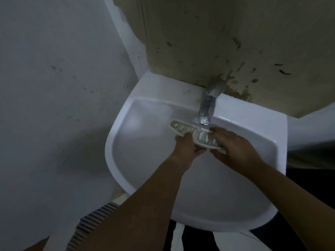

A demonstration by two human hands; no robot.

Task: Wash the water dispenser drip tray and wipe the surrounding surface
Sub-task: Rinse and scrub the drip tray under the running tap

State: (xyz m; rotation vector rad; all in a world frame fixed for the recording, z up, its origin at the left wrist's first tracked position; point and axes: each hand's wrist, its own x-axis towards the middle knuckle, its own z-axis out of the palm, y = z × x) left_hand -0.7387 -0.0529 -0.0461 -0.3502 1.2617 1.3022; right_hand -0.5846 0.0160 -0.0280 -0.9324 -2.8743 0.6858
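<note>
Both hands, left hand (188, 146) and right hand (233, 145), grip the drip tray (183, 130) under the tap (207, 105).

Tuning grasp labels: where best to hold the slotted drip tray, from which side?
Grip the drip tray by its near long rim, from the sink front: flat, long and slotted, so the solid edge is likely firmest. Left hand grips there, right hand its end.
</note>
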